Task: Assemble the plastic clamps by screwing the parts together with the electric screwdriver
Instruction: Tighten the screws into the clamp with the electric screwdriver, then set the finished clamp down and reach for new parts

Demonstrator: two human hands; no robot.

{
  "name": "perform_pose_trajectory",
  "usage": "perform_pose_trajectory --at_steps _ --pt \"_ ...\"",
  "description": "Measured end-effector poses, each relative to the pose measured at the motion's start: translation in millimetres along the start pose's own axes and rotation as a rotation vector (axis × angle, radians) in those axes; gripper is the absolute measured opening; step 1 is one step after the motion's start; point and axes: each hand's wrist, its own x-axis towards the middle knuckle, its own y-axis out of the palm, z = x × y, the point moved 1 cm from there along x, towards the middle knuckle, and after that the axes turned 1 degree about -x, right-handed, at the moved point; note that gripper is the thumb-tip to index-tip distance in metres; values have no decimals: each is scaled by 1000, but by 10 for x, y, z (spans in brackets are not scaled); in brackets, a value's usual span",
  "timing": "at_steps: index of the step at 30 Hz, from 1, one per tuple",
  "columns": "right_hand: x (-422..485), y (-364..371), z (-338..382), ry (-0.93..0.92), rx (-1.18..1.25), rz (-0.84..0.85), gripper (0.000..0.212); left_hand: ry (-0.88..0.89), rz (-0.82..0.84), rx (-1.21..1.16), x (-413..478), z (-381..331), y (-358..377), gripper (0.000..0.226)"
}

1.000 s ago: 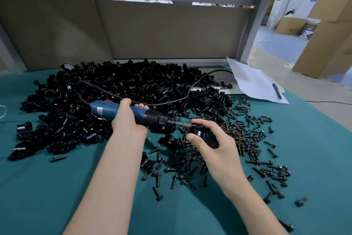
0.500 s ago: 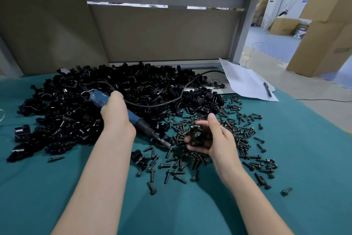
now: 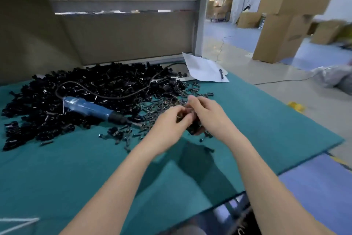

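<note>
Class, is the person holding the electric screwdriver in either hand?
No, the electric screwdriver lies on the teal mat, apart from the left hand and right hand, which meet at a black clamp.

Clamp pile (image 3: 91, 82) and screwdriver (image 3: 89, 109) block the far mat (image 3: 57, 177)

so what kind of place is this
Probably a factory or warehouse assembly bench: a heap of black plastic parts and loose screws on a green mat, an electric screwdriver lying among them, and stacked cardboard boxes beyond.
</note>
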Motion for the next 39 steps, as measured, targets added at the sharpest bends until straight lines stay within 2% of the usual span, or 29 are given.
perform_pose_trajectory --at_steps 2,5,7,11,13,17,20,24,28,33,39 --pt "-183 -387 -53 29 -191 7 38 12 57 -59 -81 -222 261 14" --pt "-526 -963 -226 121 -330 37 32 42 159 -158 -198 -541 745 16" --pt "-740 -1279 -349 160 -429 0 33 50 245 -209 -263 -732 1092 21" --pt "-1022 -1662 -563 191 -452 -145 28 38 419 -304 -403 -1019 1679 36" --pt "-1076 -1719 -643 179 -449 -199 23 42 450 -319 -425 -1068 1798 40" --pt "-1018 -1549 -741 95 -417 -248 12 114 300 -290 -327 -918 1637 32" --pt "-860 -1140 -737 38 -337 -180 17 150 120 -190 -245 -565 1270 28" --pt "-610 -376 -686 -42 -354 -5 30 173 -82 241 -298 120 672 32" --pt "-373 379 -624 -20 -609 164 58 82 -228 602 -433 698 170 43" --pt "14 883 -505 33 -785 162 74 -99 -156 783 -290 983 -85 68" --pt "490 1166 -441 -18 -861 128 71 -119 -146 927 60 1088 -125 68"
